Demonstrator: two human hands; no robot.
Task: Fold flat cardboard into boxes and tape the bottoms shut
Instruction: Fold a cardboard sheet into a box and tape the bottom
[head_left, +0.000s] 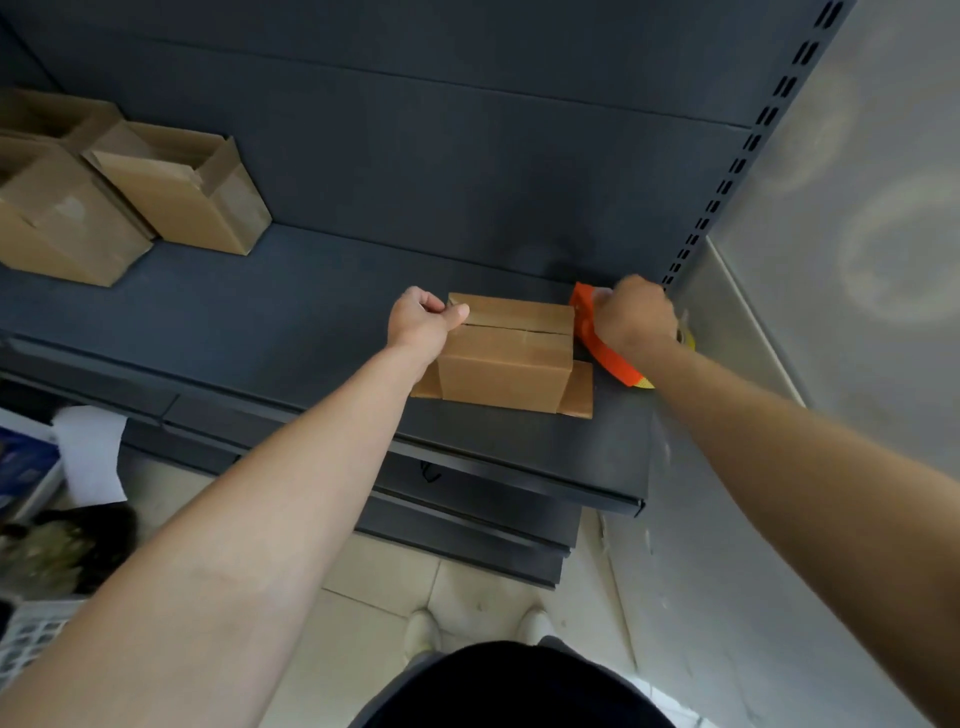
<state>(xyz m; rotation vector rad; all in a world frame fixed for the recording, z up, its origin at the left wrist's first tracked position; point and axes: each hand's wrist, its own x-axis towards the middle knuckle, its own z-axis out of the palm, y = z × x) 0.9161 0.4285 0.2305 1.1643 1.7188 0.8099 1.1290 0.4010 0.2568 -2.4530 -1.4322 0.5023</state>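
Note:
A small brown cardboard box (506, 353) stands on the dark shelf (260, 322), bottom side up, its two flaps folded shut with a seam across the top. Lower flaps splay out at its left and right. My left hand (423, 319) grips the box's top left corner, thumb lying on the flap. My right hand (636, 317) grips an orange tape dispenser (597, 338) just right of the box, against its right edge. A yellowish tape roll shows behind the hand.
Three assembled open boxes (182, 187) stand at the shelf's far left. A slotted upright (727, 176) and a grey wall bound the right side. Below lie lower shelves, floor tiles, white paper (91, 457) and a basket (31, 634) at the left.

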